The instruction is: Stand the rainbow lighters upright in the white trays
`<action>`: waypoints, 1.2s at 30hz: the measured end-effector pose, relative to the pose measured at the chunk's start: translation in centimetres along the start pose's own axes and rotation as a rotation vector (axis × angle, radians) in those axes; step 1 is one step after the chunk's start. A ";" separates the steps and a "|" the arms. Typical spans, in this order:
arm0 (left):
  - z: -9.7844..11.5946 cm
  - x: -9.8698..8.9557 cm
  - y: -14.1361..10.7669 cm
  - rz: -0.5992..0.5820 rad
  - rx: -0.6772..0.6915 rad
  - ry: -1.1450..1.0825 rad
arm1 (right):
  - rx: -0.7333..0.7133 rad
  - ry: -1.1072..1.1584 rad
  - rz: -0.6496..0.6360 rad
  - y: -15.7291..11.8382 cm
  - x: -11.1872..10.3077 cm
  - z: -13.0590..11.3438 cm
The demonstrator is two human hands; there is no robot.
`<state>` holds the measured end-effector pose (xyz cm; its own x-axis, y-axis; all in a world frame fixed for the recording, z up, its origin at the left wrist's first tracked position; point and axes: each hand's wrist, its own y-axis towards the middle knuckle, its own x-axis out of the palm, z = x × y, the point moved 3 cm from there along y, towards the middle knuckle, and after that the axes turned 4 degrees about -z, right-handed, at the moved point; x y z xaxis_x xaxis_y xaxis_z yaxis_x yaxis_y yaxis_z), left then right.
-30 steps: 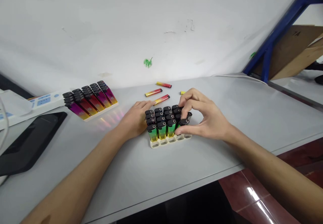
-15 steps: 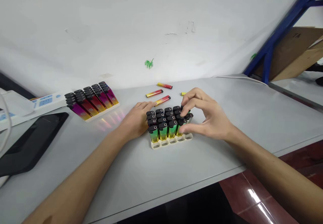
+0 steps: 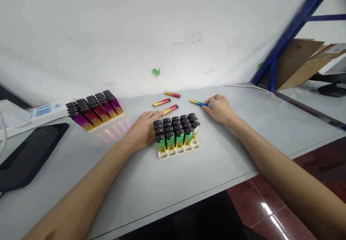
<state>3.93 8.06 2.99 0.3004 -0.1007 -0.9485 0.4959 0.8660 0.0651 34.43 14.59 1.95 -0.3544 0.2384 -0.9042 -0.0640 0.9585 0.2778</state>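
A cream rack [image 3: 180,153] of upright lighters with black tops and green-to-yellow bodies [image 3: 179,139] stands on the table before me; several slots along its front row hold nothing. Against its left side rests my left hand [image 3: 146,130], fingers stretched out and the thumb side partly hidden by the rack. Its fingertips come close to a lying red-and-yellow lighter [image 3: 170,110]. Behind the rack to the right, my right hand [image 3: 220,108] is closed with its fingertips on the dark end of a blue-and-yellow lighter [image 3: 198,103], which lies on the table.
Two more red-and-yellow lighters, one nearer [image 3: 161,102] and one farther [image 3: 172,94], lie by the wall. A second rack [image 3: 106,123] full of purple and red lighters stands at left, near a power strip [image 3: 45,110] and a black phone [image 3: 32,155]. Blue shelving [image 3: 286,34] rises at right.
My right hand has left the green lighters in the rack and reached back and right to the blue-and-yellow lighter. My left hand stays beside the rack. The view has shifted slightly.
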 end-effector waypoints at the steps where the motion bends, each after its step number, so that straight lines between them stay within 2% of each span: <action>1: 0.1 0.0 0.0 0.003 0.009 -0.002 | -0.001 0.063 0.023 -0.1 -0.3 -0.2; 3: 0.2 -0.1 -0.1 0.006 0.007 -0.005 | 0.034 0.287 0.088 -0.3 -1.3 -0.4; 7: 0.5 -0.2 -0.2 -0.003 -0.025 -0.003 | 0.086 0.950 0.182 -0.8 -2.8 -1.1; 9: 0.6 -0.2 -0.2 -0.009 -0.023 -0.006 | 0.072 1.217 0.126 -1.3 -2.8 -2.0; 11: 0.5 -0.1 -0.2 -0.004 -0.016 -0.013 | 0.099 1.351 0.013 -1.9 -2.4 -3.2; 15: 0.3 0.0 -0.1 0.013 0.009 -0.008 | 0.137 1.331 -0.242 -3.3 -1.1 -5.5; 17: 0.3 0.0 -0.1 0.018 0.013 0.001 | 0.117 1.306 -0.306 -3.6 -0.8 -6.0; 24: 0.1 0.3 0.0 0.038 0.030 0.011 | 0.152 1.386 -0.272 -3.9 -1.6 -6.3; 30: 0.0 0.3 -0.1 0.023 0.009 0.001 | 0.123 1.485 -0.340 -4.1 -1.7 -6.6; 36: 0.2 0.2 0.0 0.016 0.014 0.009 | 0.147 1.465 -0.380 -3.9 -1.0 -6.3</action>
<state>4.13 7.90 2.88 0.3010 -0.0828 -0.9500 0.5024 0.8605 0.0842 29.13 9.59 3.79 -0.9297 -0.2943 0.2215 -0.3027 0.9531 -0.0040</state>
